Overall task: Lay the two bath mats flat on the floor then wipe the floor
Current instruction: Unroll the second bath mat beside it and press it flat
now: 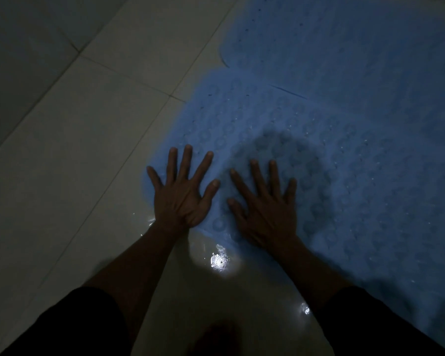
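A blue rubber bath mat (pixel 344 140) with round bumps lies flat on the tiled floor and fills the right half of the view. A second blue bath mat (pixel 332 34) lies beyond it at the top right, its near edge overlapping the first one. My left hand (pixel 183 191) rests palm down with fingers spread on the near left corner of the closer mat. My right hand (pixel 265 204) lies flat beside it on the same mat, fingers also spread. Neither hand holds anything.
Pale floor tiles (pixel 75 150) with dark grout lines take up the left half. The floor near my arms is wet and glints with light spots (pixel 219 260). The room is dim. Dark clothing shows at the bottom corners.
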